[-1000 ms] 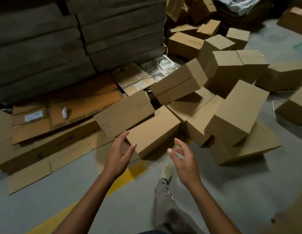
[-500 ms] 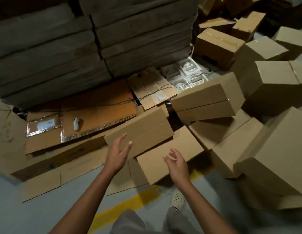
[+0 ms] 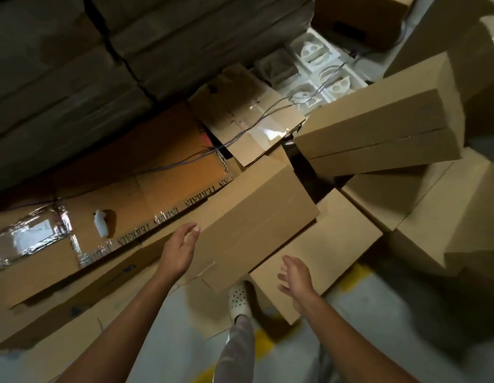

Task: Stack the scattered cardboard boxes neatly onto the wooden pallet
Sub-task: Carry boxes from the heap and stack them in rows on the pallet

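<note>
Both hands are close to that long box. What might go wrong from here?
The long box lies across a lower box; with the left hand and right hand both at its near end, the far end may drop. The tilted box beyond it could slide down. Loose flat cardboard by the shoe could slip underfoot.

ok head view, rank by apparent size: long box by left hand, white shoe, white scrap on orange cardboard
1. long box
2. white shoe
3. white scrap
Shoe nearer camera, so 2/3 unsure.
</note>
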Tool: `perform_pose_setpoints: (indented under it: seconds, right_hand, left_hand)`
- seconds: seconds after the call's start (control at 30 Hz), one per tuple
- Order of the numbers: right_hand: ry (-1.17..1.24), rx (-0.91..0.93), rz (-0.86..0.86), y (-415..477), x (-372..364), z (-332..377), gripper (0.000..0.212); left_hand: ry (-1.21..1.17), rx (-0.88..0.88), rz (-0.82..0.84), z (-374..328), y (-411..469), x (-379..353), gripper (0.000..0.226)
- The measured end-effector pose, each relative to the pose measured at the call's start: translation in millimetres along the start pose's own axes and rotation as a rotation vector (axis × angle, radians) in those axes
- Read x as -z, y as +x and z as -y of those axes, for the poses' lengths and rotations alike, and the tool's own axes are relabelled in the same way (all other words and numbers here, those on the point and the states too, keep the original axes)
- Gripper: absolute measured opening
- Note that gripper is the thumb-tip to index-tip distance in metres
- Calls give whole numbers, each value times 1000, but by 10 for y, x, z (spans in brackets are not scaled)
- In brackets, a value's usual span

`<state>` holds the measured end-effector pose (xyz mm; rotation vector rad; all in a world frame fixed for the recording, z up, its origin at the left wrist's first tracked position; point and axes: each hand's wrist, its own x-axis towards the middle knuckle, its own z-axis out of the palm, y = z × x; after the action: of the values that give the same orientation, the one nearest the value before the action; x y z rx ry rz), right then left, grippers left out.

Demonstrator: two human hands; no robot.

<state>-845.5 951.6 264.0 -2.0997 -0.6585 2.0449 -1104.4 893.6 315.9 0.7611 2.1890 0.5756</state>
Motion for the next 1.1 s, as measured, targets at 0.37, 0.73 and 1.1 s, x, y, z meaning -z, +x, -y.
perform_pose_setpoints:
  seconds: [0.37,0.73,1.1]
  right_hand:
    - [269,-265,-149,1701,-934,-619,67]
    - [460,-326,-90,2263,-1359,-1126,71]
    - [561,-353,-72,1684,-1212,-866,51]
  left_hand:
    - [-67,126,121,1084,1747,-586,55]
    - [134,57,243,1768,1991,-785,45]
    - [-24,89,373,1150,1990,-221,46]
